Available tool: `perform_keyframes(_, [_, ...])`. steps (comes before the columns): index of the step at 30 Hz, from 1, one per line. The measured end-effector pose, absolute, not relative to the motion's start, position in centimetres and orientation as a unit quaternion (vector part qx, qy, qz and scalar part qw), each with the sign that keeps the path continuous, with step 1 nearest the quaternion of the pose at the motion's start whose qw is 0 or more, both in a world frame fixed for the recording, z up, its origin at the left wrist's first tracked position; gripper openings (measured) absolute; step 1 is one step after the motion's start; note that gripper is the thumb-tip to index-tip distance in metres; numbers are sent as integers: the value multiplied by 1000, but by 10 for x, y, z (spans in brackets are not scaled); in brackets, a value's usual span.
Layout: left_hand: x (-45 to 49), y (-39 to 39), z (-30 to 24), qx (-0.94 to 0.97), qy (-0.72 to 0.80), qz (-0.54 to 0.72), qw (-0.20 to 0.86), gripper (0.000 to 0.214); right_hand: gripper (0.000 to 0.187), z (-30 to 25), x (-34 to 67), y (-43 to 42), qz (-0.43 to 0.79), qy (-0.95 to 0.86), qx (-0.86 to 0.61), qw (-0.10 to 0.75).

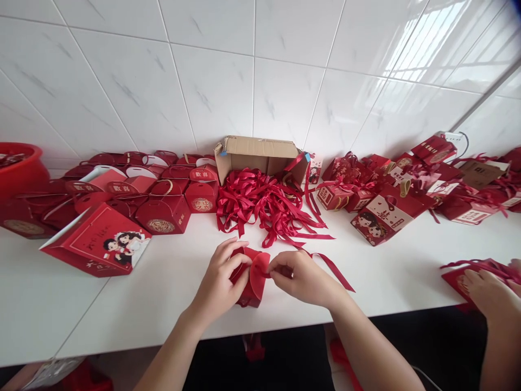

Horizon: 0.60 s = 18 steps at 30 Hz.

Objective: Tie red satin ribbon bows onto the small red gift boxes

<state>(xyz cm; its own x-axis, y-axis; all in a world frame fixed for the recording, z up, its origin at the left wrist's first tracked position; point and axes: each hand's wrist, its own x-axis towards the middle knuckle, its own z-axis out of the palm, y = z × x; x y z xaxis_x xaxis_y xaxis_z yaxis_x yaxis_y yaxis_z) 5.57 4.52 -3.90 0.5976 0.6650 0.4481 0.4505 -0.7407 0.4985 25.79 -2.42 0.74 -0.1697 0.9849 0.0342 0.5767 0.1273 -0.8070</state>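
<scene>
A small red gift box rests near the table's front edge, its rounded top flaps closed together. My left hand grips it from the left, fingers over the top and thumb against the near flap. On the other side, my right hand pinches a dark red ribbon at the flaps; its loose end trails over the table to the right. Just behind lies a tangled heap of red ribbons, spilling from a cardboard box on its side. My fingers partly cover the spot where ribbon and flaps meet.
Several closed red boxes stand at left, beside a larger printed box and a red basin. Ribboned boxes and a tilted box fill the right. Another person's hand holds a red box at far right.
</scene>
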Motion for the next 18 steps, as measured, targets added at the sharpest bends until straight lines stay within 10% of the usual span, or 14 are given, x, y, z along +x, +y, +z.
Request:
perform_keyframes(10, [58,47,-10,855,291,429,3,12,20,2,249,4,298,-711,-484,413])
perform_keyframes(18, [31,32,-19,829,370,392,147,23,6,46,264,-34,324,-579,-382,643])
